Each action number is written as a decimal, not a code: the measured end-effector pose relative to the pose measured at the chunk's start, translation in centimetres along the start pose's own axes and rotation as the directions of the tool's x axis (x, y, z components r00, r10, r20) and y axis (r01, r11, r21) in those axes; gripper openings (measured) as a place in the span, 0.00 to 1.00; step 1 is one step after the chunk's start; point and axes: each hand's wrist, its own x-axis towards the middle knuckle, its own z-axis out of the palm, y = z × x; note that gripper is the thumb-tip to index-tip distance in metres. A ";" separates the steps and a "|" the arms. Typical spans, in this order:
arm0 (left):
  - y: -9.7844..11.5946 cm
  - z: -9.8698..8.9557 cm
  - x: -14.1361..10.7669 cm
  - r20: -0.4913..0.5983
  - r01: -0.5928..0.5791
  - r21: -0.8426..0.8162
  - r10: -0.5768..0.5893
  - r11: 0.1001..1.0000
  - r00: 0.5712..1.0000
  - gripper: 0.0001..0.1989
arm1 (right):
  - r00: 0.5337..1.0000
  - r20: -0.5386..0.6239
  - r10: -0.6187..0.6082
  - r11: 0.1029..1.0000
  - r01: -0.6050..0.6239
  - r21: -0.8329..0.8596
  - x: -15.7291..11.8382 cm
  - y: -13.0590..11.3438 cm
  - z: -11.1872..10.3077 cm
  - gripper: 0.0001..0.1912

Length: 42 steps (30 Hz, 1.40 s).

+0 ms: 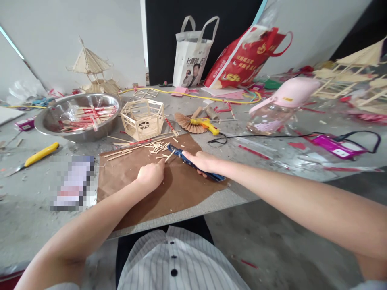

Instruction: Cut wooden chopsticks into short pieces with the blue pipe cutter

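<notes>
My right hand point(203, 162) is wrapped round a blue cutting tool point(186, 160), whose dark jaws point up and left. Between the fingertips of my left hand point(151, 174) is a thin wooden stick point(170, 156), its far end at the jaws. Whether the jaws touch the stick is too small to tell. Both hands are over a brown sheet point(145, 205). Short cut pieces point(157, 148) lie in a loose pile just beyond my left hand, and longer sticks point(121, 154) lie to their left.
Behind the sheet stand a wooden hexagonal frame point(143, 121), a steel bowl point(75, 135) of sticks and a yellow glue gun point(205, 124). A phone point(72, 181) and a yellow knife point(41, 154) lie left. A pink-lidded bottle point(272, 112) and a purple device point(340, 146) are right.
</notes>
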 end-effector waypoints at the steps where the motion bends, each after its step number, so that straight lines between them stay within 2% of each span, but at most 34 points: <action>1: 0.0 0.0 0.0 0.001 0.000 -0.001 0.000 1.000 1.000 0.18 | 1.000 0.002 0.004 1.000 -0.004 0.006 0.1 0.1 0.1 0.41; 3: 0.0 0.0 0.0 0.005 -0.001 -0.005 0.001 1.000 1.000 0.18 | 1.000 0.004 0.007 1.000 -0.007 0.008 0.3 0.3 0.3 0.42; 9: 0.1 -0.1 -0.2 0.011 0.013 -0.011 -0.013 1.000 1.000 0.18 | 0.994 -0.097 -0.042 0.997 0.035 -0.075 1.0 1.1 1.3 0.43; 13: -0.2 0.0 0.0 0.009 0.014 -0.052 -0.014 0.999 1.000 0.18 | 1.000 0.002 -0.003 0.994 0.003 0.108 1.2 1.3 0.9 0.41; 16: -0.7 0.1 0.3 -0.005 0.016 -0.092 -0.016 0.996 1.000 0.18 | 0.991 0.130 0.011 0.947 -0.052 0.318 1.3 1.5 0.2 0.39; 19: -1.1 0.2 0.5 -0.004 -0.016 -0.120 0.016 0.993 1.000 0.18 | 0.977 0.214 0.008 0.911 -0.096 0.402 1.3 1.7 -0.2 0.38; 23: -1.2 0.1 0.5 -0.015 -0.064 -0.151 0.063 0.987 0.998 0.18 | 0.975 0.221 0.007 0.917 -0.094 0.387 1.1 1.7 -0.3 0.38; 31: -1.2 -0.2 0.5 -0.066 -0.093 -0.244 0.080 0.965 0.995 0.16 | 0.991 0.132 -0.013 0.961 -0.025 0.276 0.6 1.2 0.1 0.39; 35: -1.4 -0.7 0.7 -0.005 -0.112 -0.455 0.123 0.884 0.992 0.16 | 0.993 0.117 -0.019 0.963 -0.013 0.268 0.4 1.2 0.1 0.39; 38: -1.6 -1.0 0.9 0.114 -0.040 -0.610 0.138 0.792 0.984 0.17 | 0.992 0.119 -0.030 0.960 -0.005 0.282 0.2 1.3 0.0 0.39; 42: -1.8 -1.1 0.9 0.255 0.141 -0.824 0.138 0.549 0.957 0.18 | 0.991 0.128 -0.032 0.954 -0.008 0.299 0.1 1.3 -0.1 0.39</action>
